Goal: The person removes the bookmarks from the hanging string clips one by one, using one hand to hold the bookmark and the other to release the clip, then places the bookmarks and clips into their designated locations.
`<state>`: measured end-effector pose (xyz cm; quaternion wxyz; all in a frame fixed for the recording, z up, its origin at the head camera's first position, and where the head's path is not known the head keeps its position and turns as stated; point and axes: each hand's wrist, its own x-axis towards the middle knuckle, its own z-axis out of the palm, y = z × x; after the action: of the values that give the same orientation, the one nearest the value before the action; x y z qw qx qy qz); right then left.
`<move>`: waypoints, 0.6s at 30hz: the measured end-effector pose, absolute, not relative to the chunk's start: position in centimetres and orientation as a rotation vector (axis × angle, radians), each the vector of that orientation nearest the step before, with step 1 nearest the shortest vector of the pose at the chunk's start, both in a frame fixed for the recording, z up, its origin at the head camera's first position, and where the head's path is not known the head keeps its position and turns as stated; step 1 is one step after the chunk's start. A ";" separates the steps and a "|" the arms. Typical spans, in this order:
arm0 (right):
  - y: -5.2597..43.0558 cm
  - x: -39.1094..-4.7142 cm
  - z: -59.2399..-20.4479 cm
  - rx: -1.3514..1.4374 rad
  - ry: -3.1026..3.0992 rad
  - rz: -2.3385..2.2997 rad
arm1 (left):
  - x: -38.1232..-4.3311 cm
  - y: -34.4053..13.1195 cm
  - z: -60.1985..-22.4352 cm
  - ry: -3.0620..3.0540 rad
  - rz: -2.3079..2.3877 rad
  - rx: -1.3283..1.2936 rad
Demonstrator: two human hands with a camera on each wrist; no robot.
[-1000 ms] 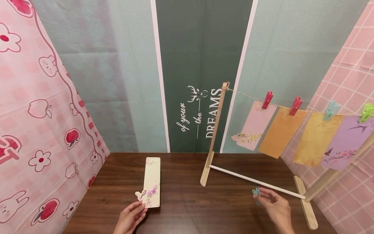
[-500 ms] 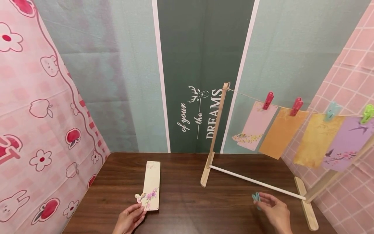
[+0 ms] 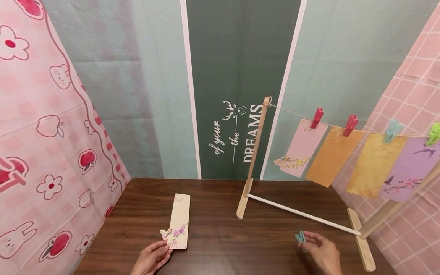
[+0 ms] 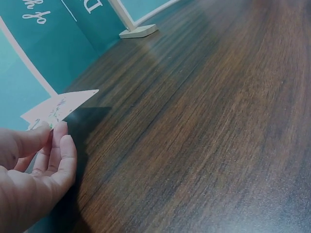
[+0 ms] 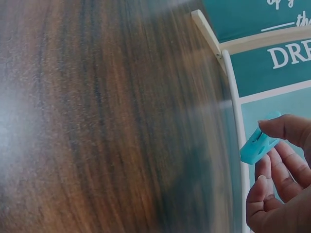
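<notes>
A cream card (image 3: 179, 217) with purple blossoms and a small bird is pinched at its lower left corner by my left hand (image 3: 151, 258). In the left wrist view that card (image 4: 65, 104) is held above the table, casting a shadow. My right hand (image 3: 323, 252) pinches a light blue clothespin (image 3: 300, 238) between thumb and fingers, above the table in front of the white bar. The right wrist view shows the clothespin (image 5: 260, 144) under the thumb, with the other fingers curled below.
A wooden stand (image 3: 256, 152) with a white crossbar (image 3: 302, 214) carries a string. From it hang a pink card (image 3: 304, 149), an orange card (image 3: 335, 156), a gold card (image 3: 376, 164) and a purple card (image 3: 410, 168), on red, blue and green clothespins. Fabric walls surround the brown table (image 3: 220, 236).
My left hand still holds the cream card, whose far end has dropped lower and nearer to me. My right hand has shifted slightly down with the clothespin, which has turned a little.
</notes>
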<state>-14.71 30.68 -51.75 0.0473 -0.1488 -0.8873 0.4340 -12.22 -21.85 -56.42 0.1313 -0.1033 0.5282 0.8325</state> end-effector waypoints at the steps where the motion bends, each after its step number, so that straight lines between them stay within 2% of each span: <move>1: 30.7 -14.7 -51.8 -0.461 -2.710 1.325 | -12.2 -21.9 -56.4 1.533 2.416 -0.302; 18: 30.9 -14.8 -53.1 -0.502 -2.762 1.321 | -12.4 -21.3 -56.3 1.721 2.372 -0.414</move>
<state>-14.83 30.90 -53.10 0.0197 -0.1617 -0.8901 0.4256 -12.36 -21.31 -56.28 0.0910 -0.1392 0.5791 0.7981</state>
